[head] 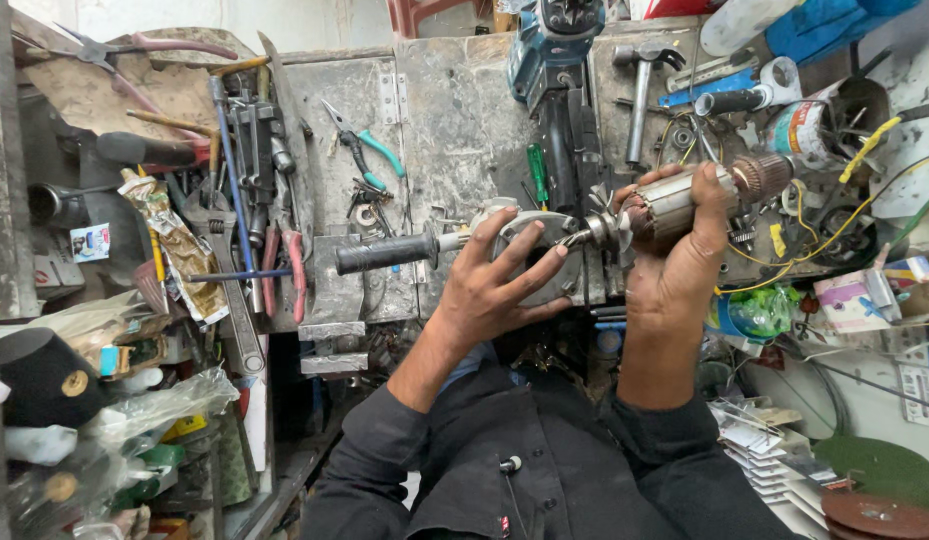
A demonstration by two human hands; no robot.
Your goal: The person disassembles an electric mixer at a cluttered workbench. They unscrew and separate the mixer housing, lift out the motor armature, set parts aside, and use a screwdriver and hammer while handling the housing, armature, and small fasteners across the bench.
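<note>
Armature out of the grinder head, held beside it

Head view: right hand (684, 255) is closed around a motor armature (674, 205), fingers wrapped over its laminated core, with the copper commutator end (762, 177) pointing away to the right and the small fan and pinion end (599, 230) pointing left. Left hand (499, 285) lies spread, fingers open, over the round grey gear housing (534, 250) of an angle grinder, pressing it down rather than gripping it; a black side handle (384, 253) sticks out of the housing to the left. The pinion end sits just beside the housing's edge, touching or nearly so; I cannot tell which. Both rest above a worn metal surface (454, 110) crowded with tools: green-handled pliers (369, 150), a hammer (641, 90), a green screwdriver (537, 172) and yellow wires (834, 230) on the right.

As a judgement, the step in hand is mating or parting armature and gear housing. The next move calls for keeping the shaft in line with the housing bore while the left hand steadies the housing against twisting.
</note>
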